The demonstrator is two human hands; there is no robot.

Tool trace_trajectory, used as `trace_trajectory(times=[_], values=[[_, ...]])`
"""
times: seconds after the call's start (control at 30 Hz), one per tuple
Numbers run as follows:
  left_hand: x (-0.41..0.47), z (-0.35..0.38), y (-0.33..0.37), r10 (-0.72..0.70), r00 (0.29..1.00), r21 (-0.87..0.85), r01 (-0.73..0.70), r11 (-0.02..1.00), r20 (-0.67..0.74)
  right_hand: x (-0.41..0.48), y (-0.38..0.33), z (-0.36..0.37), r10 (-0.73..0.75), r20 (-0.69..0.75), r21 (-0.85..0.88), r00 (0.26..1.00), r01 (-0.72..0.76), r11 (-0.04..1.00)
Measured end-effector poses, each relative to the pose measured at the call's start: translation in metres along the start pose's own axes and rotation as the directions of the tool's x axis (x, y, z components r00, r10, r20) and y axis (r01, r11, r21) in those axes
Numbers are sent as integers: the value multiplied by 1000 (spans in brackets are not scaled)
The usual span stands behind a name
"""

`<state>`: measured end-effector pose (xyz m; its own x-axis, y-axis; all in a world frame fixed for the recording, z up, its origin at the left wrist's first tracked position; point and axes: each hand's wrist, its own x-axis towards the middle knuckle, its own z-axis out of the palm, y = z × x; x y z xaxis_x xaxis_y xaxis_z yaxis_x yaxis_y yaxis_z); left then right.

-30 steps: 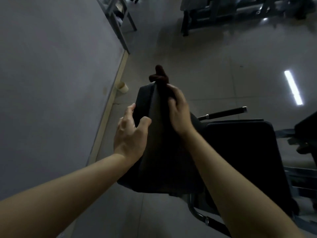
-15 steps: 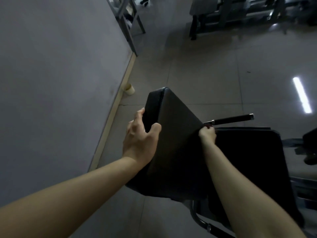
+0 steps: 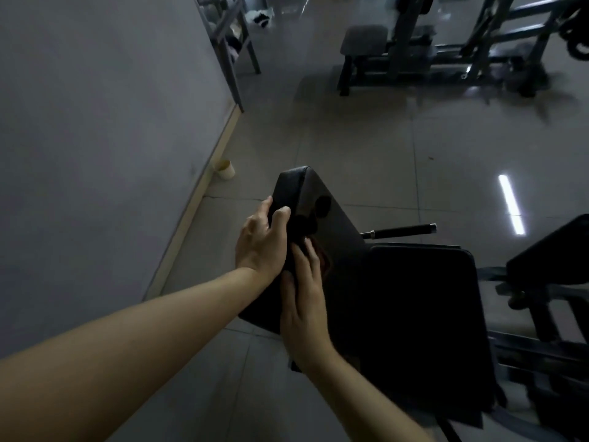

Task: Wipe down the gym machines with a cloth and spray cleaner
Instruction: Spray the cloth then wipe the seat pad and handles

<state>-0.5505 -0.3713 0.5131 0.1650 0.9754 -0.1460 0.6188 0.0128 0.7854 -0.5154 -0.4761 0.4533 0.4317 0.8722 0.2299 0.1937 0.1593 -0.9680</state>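
Gripping hand: the left hand (image 3: 259, 242) clasps the left edge of the black pad (image 3: 338, 228), with the thumb curled onto its top face and the fingers wrapped round the side.
Pressing hand: the right hand (image 3: 302, 301) lies flat on the same pad, just beside the left wrist. Its fingers are straight and close together, pointing up the slope.
Cloth: a dark reddish cloth (image 3: 322, 261) shows under and just past the right fingertips, on the pad's top face. Its outline is lost in the dim light.
Pad surface: smooth black upholstery, tilted, with a rounded upper corner. Two darker round patches sit near the left thumb, and I cannot tell what they are.
Machine: a second black seat pad (image 3: 420, 298) lies just right of the tilted one. A black handle bar (image 3: 401, 231) with a bright metal tip juts out above it.
Floor: glossy grey tiles (image 3: 350, 138) carry the reflection of a strip light (image 3: 511, 204) on the right.
Wall: a plain grey wall (image 3: 95, 122) runs along the left above a pale baseboard (image 3: 191, 218). A small pale cup (image 3: 226, 169) stands against the baseboard.
Far side: a padded bench (image 3: 365, 38) stands among grey machine frames, and a metal frame (image 3: 229, 49) leans by the wall.
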Motion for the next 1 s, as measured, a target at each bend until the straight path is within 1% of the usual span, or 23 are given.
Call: trace_trajectory(times=[0.07,0.23,0.3,0.4,0.47,0.57,0.7,0.77,0.8,0.87,0.93,1.0], values=[[1,0,-1,0,1000,1,0,1000,1,25,9,-3,2,-1,-25,1000,-2,1000],[5,2,-6,18,1000,26,-18,1000,-17,140,37,-8,58,-18,-144,998,-60,988],[8,5,-10,39,999,40,-38,998,-19,176,53,-15,84,-34,-109,996,-87,990],[11,5,-11,40,999,58,-39,998,-19,205,61,-20,211,-59,-22,976,-213,977],[8,4,-8,37,999,55,-36,998,-25,197,54,-18,241,-73,-31,968,-244,969],[4,2,-2,15,1000,34,-14,999,-27,140,31,-10,182,-99,-61,978,-189,980],[-1,-2,3,11,1000,-29,-12,1000,-28,1,-4,3,85,7,-46,996,-85,995],[-4,-3,4,-3,1000,-56,2,998,-21,-39,-13,2,60,58,-4,996,-60,998],[-4,-3,4,-9,1000,-61,8,998,-18,-44,-11,1,62,63,6,996,-62,998],[-4,-3,6,-11,1000,-60,9,998,-24,-30,0,-3,68,41,-68,997,-65,996],[-4,-2,7,-3,1000,-45,1,999,-25,-1,15,-5,77,25,-133,997,-73,988],[0,0,4,8,1000,-19,-8,1000,-29,40,39,-6,91,-5,-151,996,-91,984]])
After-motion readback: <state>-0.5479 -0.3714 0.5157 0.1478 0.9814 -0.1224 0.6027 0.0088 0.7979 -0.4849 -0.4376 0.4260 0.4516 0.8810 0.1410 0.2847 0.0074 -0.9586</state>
